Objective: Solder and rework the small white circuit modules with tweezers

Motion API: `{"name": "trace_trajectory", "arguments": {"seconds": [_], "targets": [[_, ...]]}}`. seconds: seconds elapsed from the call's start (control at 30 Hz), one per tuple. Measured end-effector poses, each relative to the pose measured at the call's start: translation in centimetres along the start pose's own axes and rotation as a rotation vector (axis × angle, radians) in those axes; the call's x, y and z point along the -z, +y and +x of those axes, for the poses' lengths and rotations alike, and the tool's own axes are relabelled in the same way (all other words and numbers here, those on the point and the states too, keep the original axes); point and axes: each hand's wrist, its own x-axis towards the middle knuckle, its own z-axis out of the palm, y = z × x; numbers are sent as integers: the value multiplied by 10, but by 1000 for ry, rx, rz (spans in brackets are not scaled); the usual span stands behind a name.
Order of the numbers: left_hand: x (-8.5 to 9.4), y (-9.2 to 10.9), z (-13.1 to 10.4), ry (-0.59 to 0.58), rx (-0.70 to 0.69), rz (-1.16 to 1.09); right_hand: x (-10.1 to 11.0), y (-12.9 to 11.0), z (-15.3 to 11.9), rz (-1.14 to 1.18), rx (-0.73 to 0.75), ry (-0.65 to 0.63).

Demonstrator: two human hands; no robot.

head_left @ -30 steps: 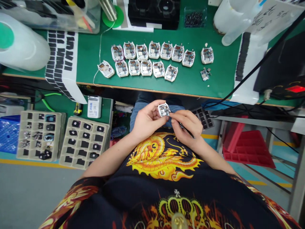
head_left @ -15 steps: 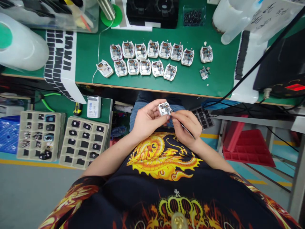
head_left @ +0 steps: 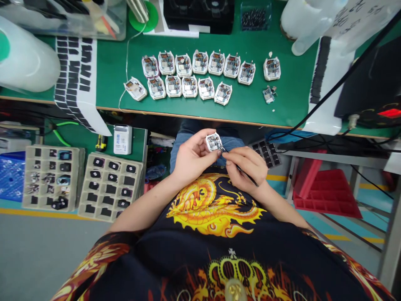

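The left hand (head_left: 196, 155) is clamping a small white casing (head_left: 213, 142) between fingers and thumb, in front of the shirt (head_left: 203, 209). From four o'clock the right hand (head_left: 247, 169) is pinching a slim dark tool (head_left: 247, 175), its tip reaching the casing's four-o'clock corner; whether that tip is gripping anything, I cannot tell. The step in hand seems to be fine work inside the open casing, probably calling for a steady hold and tiny tip motions. The edge of the worktop (head_left: 244, 108) is running across at twelve o'clock. Beyond it, rows of white casings (head_left: 189, 86) are filling eleven to twelve, a loose circuit piece (head_left: 268, 95) is lying near two, and bare green is showing around one.
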Motion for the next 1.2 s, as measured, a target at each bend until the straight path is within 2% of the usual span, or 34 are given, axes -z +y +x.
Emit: {"name": "trace_trajectory", "arguments": {"seconds": [0.13,0.37,0.6,0.7,0.93,1.07,1.2], "targets": [[0,0,0,-15,-4,-46,-2,1,1,2,3,1],[2,4,4,-28,88,-187,-5,3,-1,22,0,-2],[-2,6,3,-34,126,-214,-8,8,-7,48,-60,65],[-2,3,2,-15,84,-147,-6,5,-4,59,-69,74],[0,-6,-2,-23,-146,173,-6,-3,6,58,-8,-17],[1,-7,-5,-33,-177,295,-8,-1,6,52,-3,-31],[2,-8,-5,-37,-178,301,-7,0,5,49,-7,-52]]}}
